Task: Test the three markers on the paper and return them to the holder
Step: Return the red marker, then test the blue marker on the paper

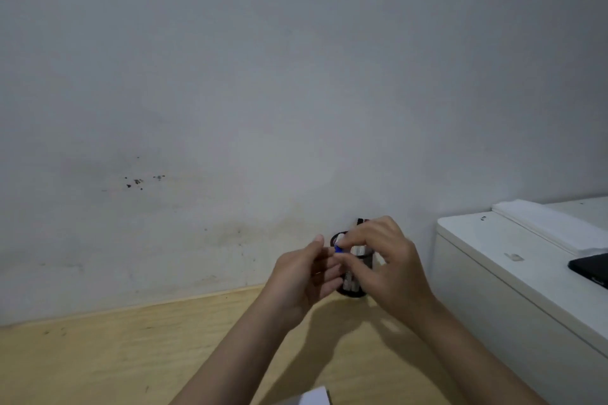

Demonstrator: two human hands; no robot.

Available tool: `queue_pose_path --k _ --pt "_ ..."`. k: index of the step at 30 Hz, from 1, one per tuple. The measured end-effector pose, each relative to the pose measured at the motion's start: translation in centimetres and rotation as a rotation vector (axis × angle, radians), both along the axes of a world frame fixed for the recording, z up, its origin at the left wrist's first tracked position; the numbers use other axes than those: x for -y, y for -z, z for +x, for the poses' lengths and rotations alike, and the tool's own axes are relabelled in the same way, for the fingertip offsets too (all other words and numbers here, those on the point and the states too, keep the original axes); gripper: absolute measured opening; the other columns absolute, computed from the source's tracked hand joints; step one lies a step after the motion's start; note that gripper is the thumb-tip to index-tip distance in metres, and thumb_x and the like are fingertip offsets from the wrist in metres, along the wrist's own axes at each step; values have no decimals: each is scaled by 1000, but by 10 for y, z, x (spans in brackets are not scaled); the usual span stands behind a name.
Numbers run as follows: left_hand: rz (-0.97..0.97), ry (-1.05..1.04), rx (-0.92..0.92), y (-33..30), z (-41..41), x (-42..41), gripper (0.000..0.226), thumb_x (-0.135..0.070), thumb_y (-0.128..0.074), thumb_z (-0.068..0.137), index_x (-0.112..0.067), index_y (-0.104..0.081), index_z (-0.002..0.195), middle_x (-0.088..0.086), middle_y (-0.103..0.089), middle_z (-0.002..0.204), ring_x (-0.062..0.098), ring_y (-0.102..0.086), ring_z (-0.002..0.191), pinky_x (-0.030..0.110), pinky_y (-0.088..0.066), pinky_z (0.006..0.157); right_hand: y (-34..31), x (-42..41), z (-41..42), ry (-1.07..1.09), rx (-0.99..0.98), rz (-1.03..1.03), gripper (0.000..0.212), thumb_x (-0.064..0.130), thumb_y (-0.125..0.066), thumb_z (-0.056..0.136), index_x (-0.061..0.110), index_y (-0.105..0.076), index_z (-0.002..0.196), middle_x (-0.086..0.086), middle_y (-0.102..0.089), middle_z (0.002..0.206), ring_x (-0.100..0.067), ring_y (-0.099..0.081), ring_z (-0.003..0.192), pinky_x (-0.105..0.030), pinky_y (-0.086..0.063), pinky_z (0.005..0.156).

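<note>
A dark mesh holder (pixel 358 289) stands on the wooden table against the wall, mostly hidden behind my hands. White marker barrels (pixel 358 250) stick up inside it. My right hand (pixel 388 260) reaches over the holder and pinches the blue-capped top of a marker (pixel 338 249) between thumb and fingertips. My left hand (pixel 306 276) is just left of the holder, palm turned right, fingers apart and holding nothing. A corner of white paper (pixel 317 396) shows at the bottom edge of the view.
A white cabinet or appliance (pixel 493 260) stands at the right, with a white stack (pixel 552 223) and a black device (pixel 592 268) on top. The wooden table (pixel 131 355) runs along a grey marked wall (pixel 230 108).
</note>
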State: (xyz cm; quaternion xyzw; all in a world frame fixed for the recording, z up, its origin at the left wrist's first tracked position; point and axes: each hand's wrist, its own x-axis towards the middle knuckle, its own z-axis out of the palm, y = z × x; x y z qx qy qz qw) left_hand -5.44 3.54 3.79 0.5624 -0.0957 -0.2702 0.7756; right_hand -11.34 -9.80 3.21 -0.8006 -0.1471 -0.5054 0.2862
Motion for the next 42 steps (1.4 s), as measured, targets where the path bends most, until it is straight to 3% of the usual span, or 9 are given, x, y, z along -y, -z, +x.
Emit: queue_pose_path --k 5,10,13,16,20,27,33,38,42 --pt "-50 40 -37 -9 -52 -46 11 -14 -63 83 -4 -66 85 3 -67 62 10 -63 53 21 -56 51 19 -47 -60 -75 9 85 10 14 -79 70 15 -75 80 9 -74 85 -13 -62 86 -26 -49 77" --pt "21 -96 141 11 -103 -94 17 -14 -65 82 -4 -71 95 7 -71 78 16 -65 73 25 -57 65 31 -86 -112 -101 -135 430 21 29 -76 73 23 -74 93 12 -71 88 -9 -65 85 -16 -50 75" --pt "67 -125 230 23 -136 -115 13 -13 -65 82 -9 -73 92 3 -71 77 14 -64 75 26 -57 70 36 -112 -125 -103 -283 787 23 22 -74 75 19 -72 98 3 -61 66 -6 -57 62 -20 -49 61" --pt "117 -128 346 34 -163 -131 11 -11 -67 80 -13 -76 87 -6 -70 69 5 -62 70 21 -55 64 37 -132 -136 -202 -461 931 11 23 -70 81 12 -72 85 5 -48 51 -6 -42 47 -20 -38 52" --pt "209 -239 501 50 -174 -148 12 -19 -76 72 -16 -75 84 3 -73 74 10 -63 71 28 -54 64 39 -150 -144 -237 -476 929 19 17 -69 82 10 -64 66 7 -56 43 -4 -46 43 -18 -40 51" --pt "262 -369 622 63 -180 -163 10 -4 -76 70 -14 -75 73 7 -74 76 9 -61 63 22 -49 60 46 -160 -145 -322 -504 910 21 24 -69 79 9 -63 67 -1 -59 50 -14 -45 43 -25 -41 48" --pt "344 -297 632 67 -172 -166 23 -24 -58 81 -21 -71 62 -2 -66 53 7 -56 53 21 -44 57 42 -150 -142 -411 -458 783 19 23 -64 77 6 -62 68 1 -64 56 -9 -49 47 -19 -43 52" --pt "530 -383 667 65 -127 -176 23 -11 -67 81 -32 -71 73 -8 -73 76 3 -63 70 16 -48 61 43 -134 -134 -316 -430 983 22 33 -65 73 11 -63 70 -7 -67 62 -15 -45 48 -27 -43 52" --pt "741 -385 691 64 -78 -176 14 -7 -66 81 -18 -69 90 -5 -64 82 7 -59 71 8 -44 54 51 -131 -131 -265 -476 1003 28 37 -65 73 9 -64 72 -7 -68 63 -12 -44 46 -21 -42 50"
